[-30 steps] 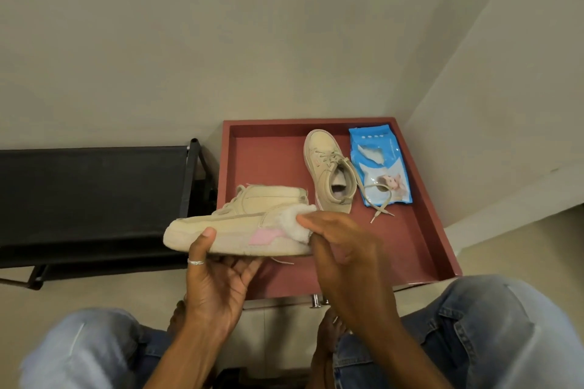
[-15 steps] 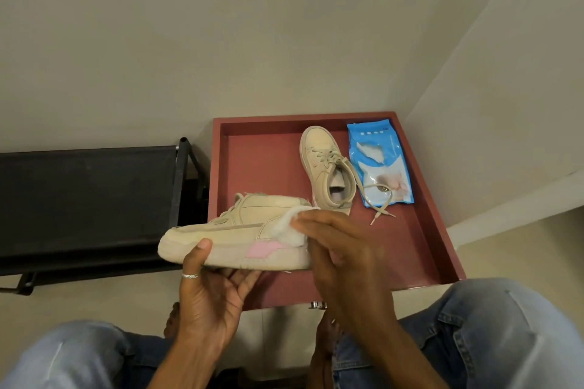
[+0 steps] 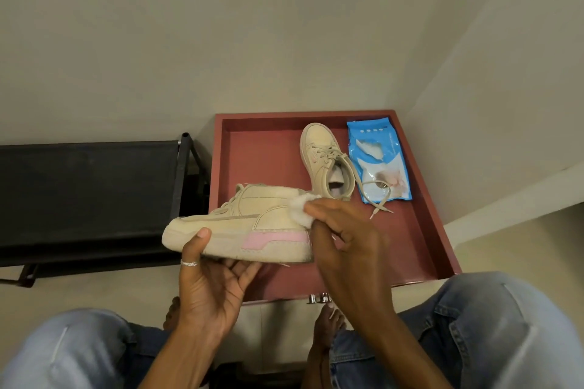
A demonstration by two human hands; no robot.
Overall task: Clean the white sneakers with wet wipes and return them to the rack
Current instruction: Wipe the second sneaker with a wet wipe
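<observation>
My left hand (image 3: 215,275) grips a cream sneaker (image 3: 246,224) with a pink heel patch from below, thumb on its side, toe pointing left. My right hand (image 3: 341,237) pinches a crumpled white wet wipe (image 3: 300,210) and presses it against the sneaker's heel collar. The second cream sneaker (image 3: 325,161) lies in the red tray (image 3: 262,155), toe away from me, laces loose. A blue pack of wet wipes (image 3: 379,161) lies to its right in the tray, a wipe sticking out of its opening.
A black shoe rack (image 3: 88,193) stands at the left, beside the tray. Walls close in behind and on the right. My knees in blue jeans (image 3: 489,335) and bare feet fill the bottom of the view.
The wipe has slid from the lower heel by the pink patch up to the heel collar. The view has shifted slightly; the left hand keeps its grip.
</observation>
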